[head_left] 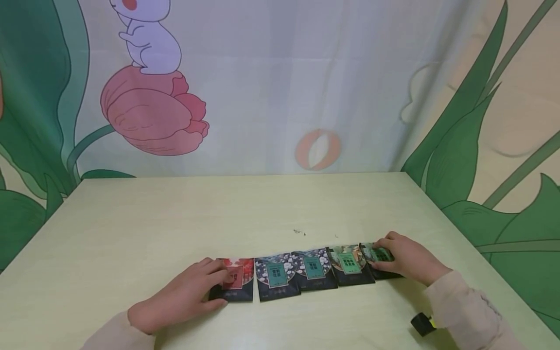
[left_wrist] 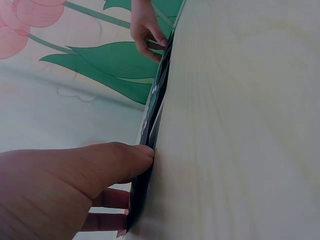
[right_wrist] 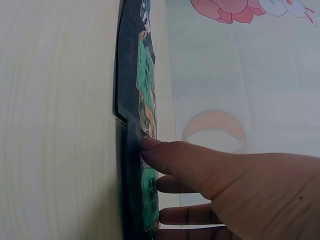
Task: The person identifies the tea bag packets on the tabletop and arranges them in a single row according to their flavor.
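Several flat dark sachets lie in a row across the table. At the left end is a sachet with a red label [head_left: 238,279], and the left hand [head_left: 188,291] rests on it with fingers on its face and thumb at its near edge. Two sachets with blue-green labels, one [head_left: 277,275] and another [head_left: 314,267], come to its right. Beyond them lies a green-labelled sachet [head_left: 349,263]. The right hand [head_left: 404,257] touches the last green sachet [head_left: 381,254], partly covering it. In the right wrist view its thumb [right_wrist: 165,150] rests on the sachets near their overlap.
The pale wooden table [head_left: 175,214] has small dark marks behind the row. A black and yellow object [head_left: 422,324] shows by the right sleeve. A curtain [head_left: 245,97] printed with a flower and a rabbit hangs behind the table, with leaf prints at both sides.
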`<state>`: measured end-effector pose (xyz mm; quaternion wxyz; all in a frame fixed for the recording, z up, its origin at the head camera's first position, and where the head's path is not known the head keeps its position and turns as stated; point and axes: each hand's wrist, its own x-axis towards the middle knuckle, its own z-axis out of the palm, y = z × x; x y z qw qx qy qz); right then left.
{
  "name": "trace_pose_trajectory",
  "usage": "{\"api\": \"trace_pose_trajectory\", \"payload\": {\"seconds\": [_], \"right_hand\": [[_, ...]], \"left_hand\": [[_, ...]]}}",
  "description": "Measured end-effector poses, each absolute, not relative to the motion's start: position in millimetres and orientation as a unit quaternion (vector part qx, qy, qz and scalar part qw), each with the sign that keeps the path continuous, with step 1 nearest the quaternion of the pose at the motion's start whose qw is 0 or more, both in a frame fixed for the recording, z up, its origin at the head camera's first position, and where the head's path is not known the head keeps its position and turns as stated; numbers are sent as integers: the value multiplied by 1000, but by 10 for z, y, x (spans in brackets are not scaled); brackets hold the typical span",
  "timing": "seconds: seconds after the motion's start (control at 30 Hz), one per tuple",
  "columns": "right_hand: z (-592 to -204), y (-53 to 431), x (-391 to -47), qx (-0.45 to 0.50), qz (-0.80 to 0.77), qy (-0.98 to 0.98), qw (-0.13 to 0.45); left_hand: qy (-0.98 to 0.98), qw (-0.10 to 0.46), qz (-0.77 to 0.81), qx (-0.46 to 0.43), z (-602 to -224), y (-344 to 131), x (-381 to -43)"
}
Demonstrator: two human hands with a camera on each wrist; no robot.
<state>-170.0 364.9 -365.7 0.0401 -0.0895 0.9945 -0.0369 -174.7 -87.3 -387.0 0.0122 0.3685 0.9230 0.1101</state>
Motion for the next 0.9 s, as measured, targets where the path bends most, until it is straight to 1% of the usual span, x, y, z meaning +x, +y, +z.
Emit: {"api": "trace_pose_trajectory", "payload": {"seconds": [0.13, 0.5, 0.63, 0.9], "right_hand": [[-3647, 3636, -1724, -89, -38, 994, 41], [-3625, 3657, -1729, -86, -68, 993, 40], [-3604, 3632, -1711, -94, -73, 993, 18], [-3653, 3496, -1747, -126, -99, 985, -56]], "left_hand": [[922, 7, 112, 371, -3868, -879, -1762], [923, 20, 97, 372, -3880, -887, -1756], [924, 21, 101, 369, -3861, -897, -1740], [924, -4, 103, 368, -3812, -907, -1793]]}}
